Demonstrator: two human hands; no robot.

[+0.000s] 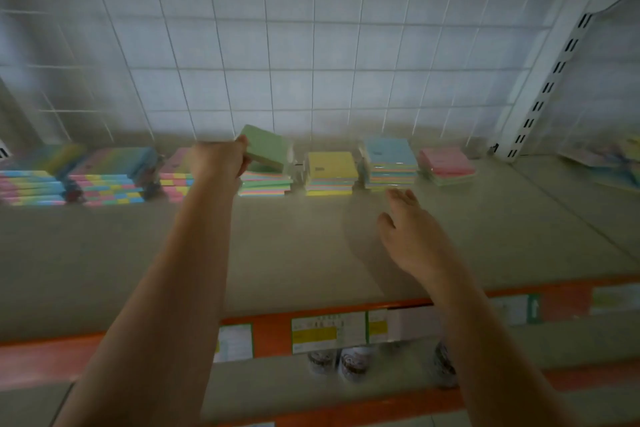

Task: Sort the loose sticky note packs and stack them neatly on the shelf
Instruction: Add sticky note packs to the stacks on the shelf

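One green pack [266,148] tilts in the left hand [219,159].

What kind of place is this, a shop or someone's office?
Most likely a stationery shop. The shelf has an orange front rail carrying price labels, sticky note packs sit in sorted stacks along the back, and a wire grid panel backs it, as in retail shelving.
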